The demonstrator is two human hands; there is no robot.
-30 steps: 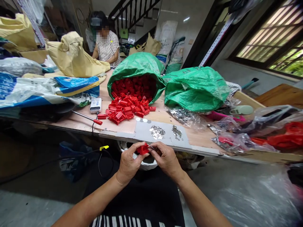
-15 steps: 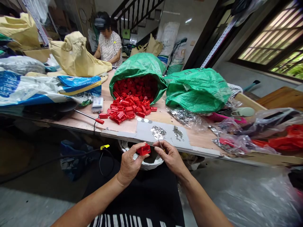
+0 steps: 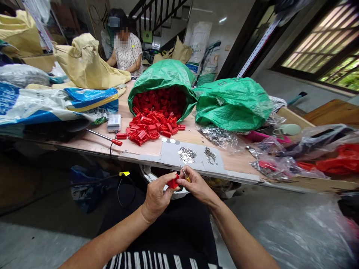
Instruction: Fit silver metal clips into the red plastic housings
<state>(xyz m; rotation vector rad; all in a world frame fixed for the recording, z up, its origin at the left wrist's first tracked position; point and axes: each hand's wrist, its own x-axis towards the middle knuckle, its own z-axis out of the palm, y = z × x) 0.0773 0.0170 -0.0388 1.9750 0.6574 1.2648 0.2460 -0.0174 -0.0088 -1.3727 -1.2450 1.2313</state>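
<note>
My left hand is closed around a small red plastic housing, pinched between thumb and fingers above my lap. My right hand is closed on a thin metal-shafted tool with a yellow handle; the shaft points up and away, and whether it is a screwdriver or an awl cannot be told. The right fingertips touch the housing's right side. Just beyond my hands, a grey sheet on the table bears a pile of small shiny metal pieces and a smaller pile of darker bits.
Red housings spill from an open green sack. Another green sack lies to its right. A red-handled rod rests near the table's edge. A white container stands below. Another person sits across the table.
My right hand has come left against the red housing, and its tool has swung so the yellow handle shows. My left hand has turned the housing and shifted slightly right.
</note>
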